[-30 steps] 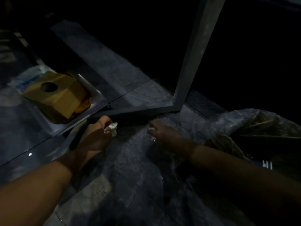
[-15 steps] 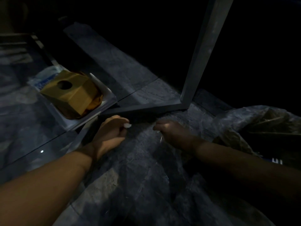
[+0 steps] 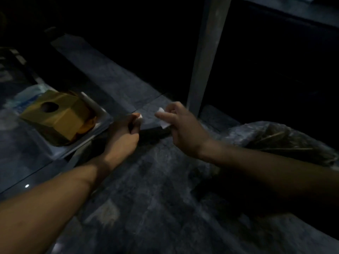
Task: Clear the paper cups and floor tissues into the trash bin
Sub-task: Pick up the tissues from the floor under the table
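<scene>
1. White tissue (image 3: pixel 163 119) pinched in the right hand (image 3: pixel 180 125), above the floor.
2. Left hand (image 3: pixel 126 131) curled around a smaller tissue scrap (image 3: pixel 140 116).
3. Trash bag (image 3: pixel 286 142) lies right; right hand nearer.

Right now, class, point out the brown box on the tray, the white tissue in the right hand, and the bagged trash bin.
brown box (image 3: pixel 60 117): head view, sloping top face.
white tissue (image 3: pixel 163 123): head view, lower corner.
trash bin (image 3: pixel 286 138): head view, crumpled bag rim.
</scene>
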`<state>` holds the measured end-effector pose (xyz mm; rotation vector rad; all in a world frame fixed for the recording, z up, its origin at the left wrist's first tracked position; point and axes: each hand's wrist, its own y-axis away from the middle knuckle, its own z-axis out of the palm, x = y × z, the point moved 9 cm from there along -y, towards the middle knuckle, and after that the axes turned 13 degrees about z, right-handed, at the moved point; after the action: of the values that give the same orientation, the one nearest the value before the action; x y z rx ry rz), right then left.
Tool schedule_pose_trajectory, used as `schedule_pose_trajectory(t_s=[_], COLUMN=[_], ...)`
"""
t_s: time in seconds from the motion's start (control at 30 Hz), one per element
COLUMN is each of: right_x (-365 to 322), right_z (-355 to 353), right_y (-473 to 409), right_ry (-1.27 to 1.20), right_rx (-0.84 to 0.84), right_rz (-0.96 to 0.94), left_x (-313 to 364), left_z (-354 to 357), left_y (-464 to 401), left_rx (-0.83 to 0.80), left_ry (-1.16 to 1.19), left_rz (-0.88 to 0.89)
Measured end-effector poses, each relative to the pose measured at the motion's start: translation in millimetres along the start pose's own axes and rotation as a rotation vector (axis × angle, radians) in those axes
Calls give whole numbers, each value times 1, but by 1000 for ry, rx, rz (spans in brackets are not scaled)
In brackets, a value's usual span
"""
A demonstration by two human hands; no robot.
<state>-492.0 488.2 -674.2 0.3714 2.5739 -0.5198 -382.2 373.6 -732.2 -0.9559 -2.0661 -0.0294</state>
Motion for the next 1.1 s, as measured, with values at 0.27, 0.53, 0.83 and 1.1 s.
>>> schedule_pose_trajectory(t_s=[0.27,0.53,0.83,1.1], right_x=[34,92,126,136], right_z=[-160,-210,-216,-223], right_y=[67,162,194,197], right_ry=[-111,-84,-41,26], right_rx=[257,381,461,464], right_rz=[221,486,650,688], left_x=[98,190,243,247], left_z=[39,89,137,156], left_y=[-13,-1,10,17], left_rx=[8,-147,-293,-330], left_ry=[554,520,297,92], left_rz=[110,323,544,677])
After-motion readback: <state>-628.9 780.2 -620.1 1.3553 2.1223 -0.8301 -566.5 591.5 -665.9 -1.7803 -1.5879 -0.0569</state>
